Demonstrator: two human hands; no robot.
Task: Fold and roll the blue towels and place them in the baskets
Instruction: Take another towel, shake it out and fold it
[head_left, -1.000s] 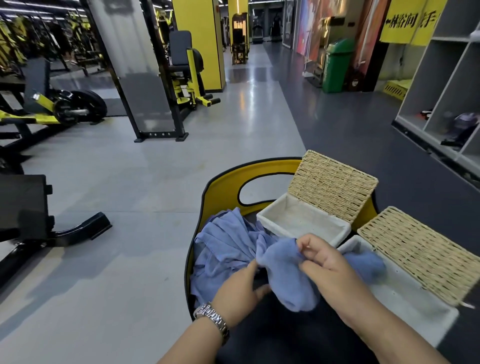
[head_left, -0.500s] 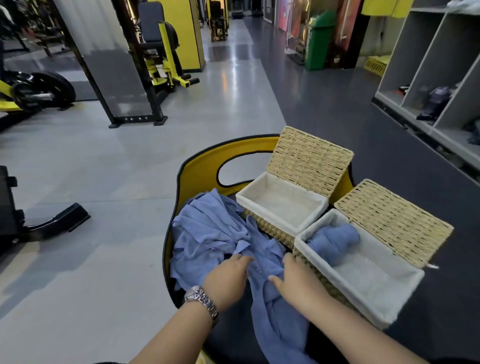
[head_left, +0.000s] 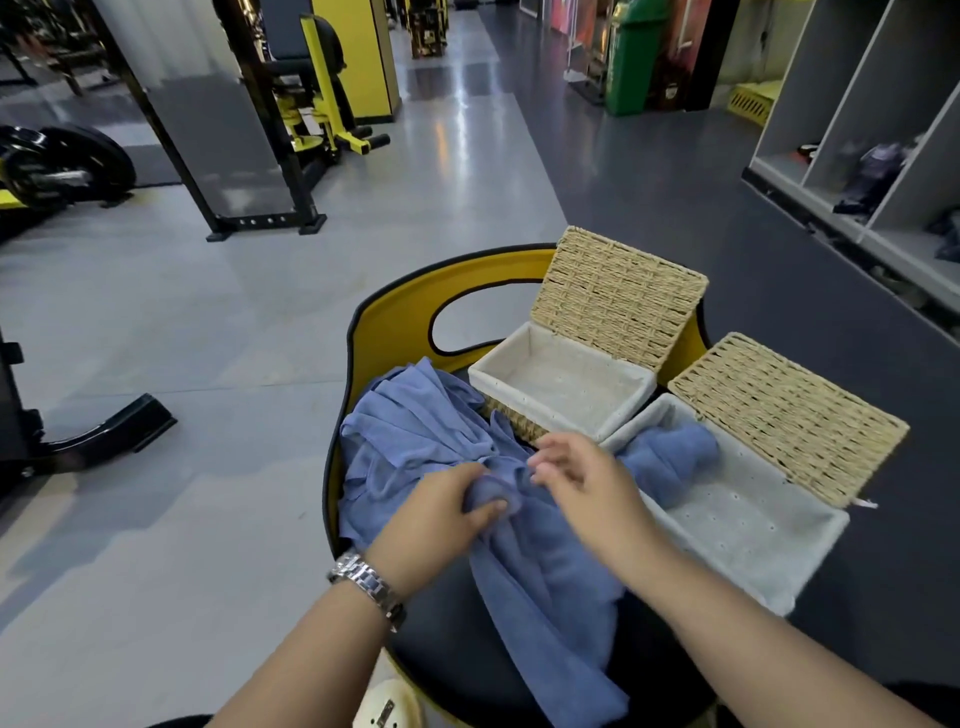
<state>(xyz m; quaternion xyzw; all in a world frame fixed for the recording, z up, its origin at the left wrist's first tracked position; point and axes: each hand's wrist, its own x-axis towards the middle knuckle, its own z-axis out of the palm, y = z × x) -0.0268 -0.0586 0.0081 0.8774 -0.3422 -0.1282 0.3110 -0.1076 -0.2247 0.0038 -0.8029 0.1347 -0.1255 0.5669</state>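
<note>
- Blue towel (head_left: 540, 582), loose and unfolded, lies over the near part of the dark seat (head_left: 457, 654) and hangs down toward the near edge of the picture, its far end gathered up between the two hands.
- Left hand (head_left: 441, 512) grips that gathered end: its fingers curl over a bunched fold and the thumb presses in from the near side, so the cloth sits right inside the grasp and trails away near and right of it.
- Right hand (head_left: 576, 478) hovers just right of the bunched fold with its fingers spread and loosely bent; its fingertips are close to the cloth, but whether they touch it I cannot tell, and it has hold of nothing clearly.
- A heap of more blue towels (head_left: 410, 436) lies crumpled on the left of the seat, just far and left of the left hand, against the yellow backrest (head_left: 400, 312).
- Two wicker baskets stand with lids raised: the far basket (head_left: 561, 384) shows only its white lining.
- The right basket (head_left: 748, 525) holds one rolled blue towel (head_left: 670, 457) at its far left end, just right of the right hand.
- A metal wristwatch (head_left: 366, 582) sits on the left wrist.
- Gym machines (head_left: 311, 104) stand far left on the grey floor; grey shelving (head_left: 883, 130) is far right.
</note>
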